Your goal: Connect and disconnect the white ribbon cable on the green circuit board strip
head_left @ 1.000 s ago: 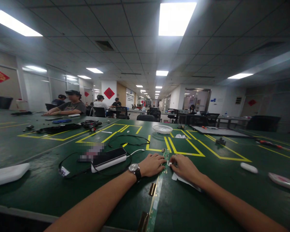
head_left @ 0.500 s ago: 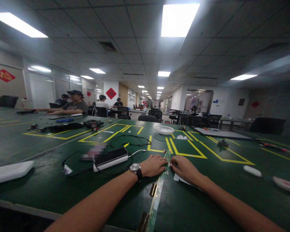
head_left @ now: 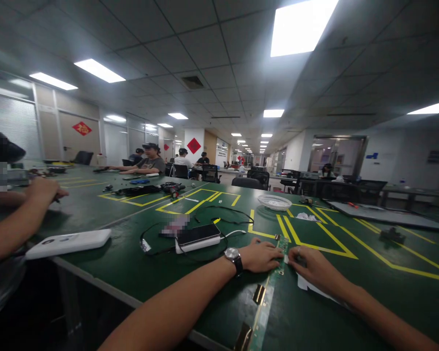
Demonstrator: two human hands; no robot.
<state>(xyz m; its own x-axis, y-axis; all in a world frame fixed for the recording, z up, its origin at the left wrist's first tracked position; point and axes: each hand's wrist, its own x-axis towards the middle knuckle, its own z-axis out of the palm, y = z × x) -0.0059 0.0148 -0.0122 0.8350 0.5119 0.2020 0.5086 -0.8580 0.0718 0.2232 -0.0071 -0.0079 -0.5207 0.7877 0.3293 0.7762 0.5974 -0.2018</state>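
Observation:
A long, narrow green circuit board [head_left: 266, 300] runs from the table's near edge away from me. Along its left side stick out several shiny brown-gold flex tabs [head_left: 259, 294]. My left hand [head_left: 261, 256], with a watch at the wrist, lies flat with its fingertips on the board's far part. Across from it, my right hand [head_left: 310, 265] is pinched at the board's right edge. A small white piece [head_left: 286, 259] shows at its fingertips; its kind is too small to tell. Under the right hand and forearm lies a white sheet [head_left: 314, 287], partly hidden.
Left of my hands lie a black-and-white phone-like device [head_left: 198, 238] and cables [head_left: 223, 209]. A white basket [head_left: 274, 202] and crumpled white paper [head_left: 307, 217] stand beyond. A white case [head_left: 69, 243] lies near a co-worker's hand [head_left: 44, 190] at far left.
My view has turned left, so everything sits further right and the co-worker at far left has come into view. Both hands keep their places at the board.

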